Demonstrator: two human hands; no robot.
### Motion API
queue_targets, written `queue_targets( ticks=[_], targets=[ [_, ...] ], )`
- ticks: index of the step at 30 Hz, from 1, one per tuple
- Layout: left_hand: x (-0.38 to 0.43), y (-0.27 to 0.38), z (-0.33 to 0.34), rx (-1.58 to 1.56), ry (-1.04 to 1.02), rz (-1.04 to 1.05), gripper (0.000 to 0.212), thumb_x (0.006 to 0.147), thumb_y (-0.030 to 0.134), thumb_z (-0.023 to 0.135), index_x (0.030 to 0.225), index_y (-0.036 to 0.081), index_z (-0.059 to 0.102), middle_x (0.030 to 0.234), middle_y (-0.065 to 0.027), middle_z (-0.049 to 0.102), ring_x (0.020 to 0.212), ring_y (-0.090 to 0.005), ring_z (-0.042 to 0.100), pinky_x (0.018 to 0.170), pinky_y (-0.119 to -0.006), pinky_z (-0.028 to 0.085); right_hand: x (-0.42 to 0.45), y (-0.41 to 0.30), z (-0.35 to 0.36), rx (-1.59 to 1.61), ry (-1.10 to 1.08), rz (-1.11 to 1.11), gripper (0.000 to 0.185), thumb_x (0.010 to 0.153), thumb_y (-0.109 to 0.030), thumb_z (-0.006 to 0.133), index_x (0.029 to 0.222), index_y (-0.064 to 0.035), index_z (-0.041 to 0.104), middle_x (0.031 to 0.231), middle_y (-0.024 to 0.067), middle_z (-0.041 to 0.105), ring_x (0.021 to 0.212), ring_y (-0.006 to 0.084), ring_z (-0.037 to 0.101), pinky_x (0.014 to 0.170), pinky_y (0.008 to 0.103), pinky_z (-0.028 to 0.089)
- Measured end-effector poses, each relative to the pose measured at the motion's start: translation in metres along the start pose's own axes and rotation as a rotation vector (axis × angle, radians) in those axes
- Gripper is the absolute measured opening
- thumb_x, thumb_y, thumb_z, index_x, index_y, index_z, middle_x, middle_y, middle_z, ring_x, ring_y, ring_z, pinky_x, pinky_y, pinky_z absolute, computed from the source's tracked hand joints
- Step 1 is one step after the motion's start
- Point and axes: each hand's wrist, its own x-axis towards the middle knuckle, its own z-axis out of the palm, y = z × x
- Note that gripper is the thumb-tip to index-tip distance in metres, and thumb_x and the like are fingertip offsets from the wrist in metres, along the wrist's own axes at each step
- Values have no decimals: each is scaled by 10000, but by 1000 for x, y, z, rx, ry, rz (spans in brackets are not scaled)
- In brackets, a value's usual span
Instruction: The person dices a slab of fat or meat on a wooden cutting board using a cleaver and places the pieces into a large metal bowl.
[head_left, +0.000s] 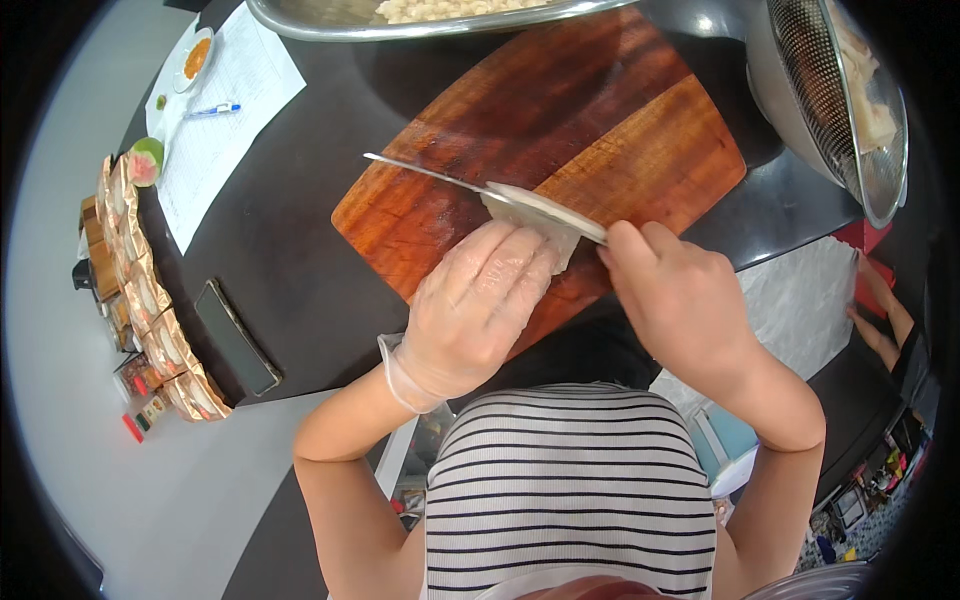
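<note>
My left hand (480, 300), in a clear plastic glove, presses a pale, translucent slab of food (564, 251) down on a wooden cutting board (637, 142). I cannot tell what food it is. My right hand (675, 292) is bare and grips the handle of a kitchen knife (427, 172). The blade slants up and to the left across the board, its tip near the left edge. It lies against the far side of the slab, just beyond my gloved fingers. A pale strip shows along the blade, and the cutting edge is partly hidden.
A metal tray (322, 26) with pale diced pieces stands beyond the board. At right, a mesh strainer (814, 90) holds pale chunks. Left lie paper sheets (225, 142), a pen (214, 111), a small dish (195, 60), a cut guava (145, 161), a phone (238, 337) and gold-wrapped packets (165, 341).
</note>
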Motion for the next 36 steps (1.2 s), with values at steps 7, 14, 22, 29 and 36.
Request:
queue_targets(
  ticks=[7, 14, 22, 29, 36],
  targets=[
    [-6, -1, 4, -15, 31, -9, 420, 678, -27, 798, 1092, 22, 744, 1129, -89, 672, 1039, -306, 663, 832, -387, 591, -24, 5, -24, 107, 15, 121, 175, 1008, -159, 657, 955, -60, 523, 763, 132, 579, 567, 361, 615, 498, 442, 489],
    [1, 1, 3, -15, 30, -19, 386, 683, -18, 793, 1063, 26, 742, 1108, -87, 681, 1033, -301, 661, 834, -379, 583, -35, -3, -31, 52, 24, 80, 171, 981, -131, 686, 953, -70, 529, 736, 103, 543, 537, 307, 601, 445, 413, 466],
    [-5, 2, -6, -36, -1, -78, 423, 668, -45, 814, 1074, 43, 733, 1103, -89, 687, 1048, -321, 668, 868, -417, 574, -38, -1, -33, 249, 14, 230, 157, 1002, -101, 660, 966, -39, 520, 715, 151, 566, 568, 373, 601, 502, 455, 459],
    [-27, 2, -23, -58, 18, -163, 440, 653, -36, 819, 1081, 26, 736, 1135, -98, 679, 1079, -333, 658, 876, -435, 585, -60, -16, -18, 399, -19, 320, 170, 1015, -90, 643, 953, -18, 502, 702, 187, 587, 604, 409, 614, 535, 478, 469],
    [-8, 11, -10, -52, 0, -105, 410, 684, -64, 818, 1072, 37, 730, 1136, -102, 695, 1064, -345, 673, 893, -440, 579, -51, 11, -26, 228, 129, 451, 188, 1036, -143, 627, 969, -20, 504, 710, 193, 586, 633, 421, 615, 547, 488, 460]
  ],
)
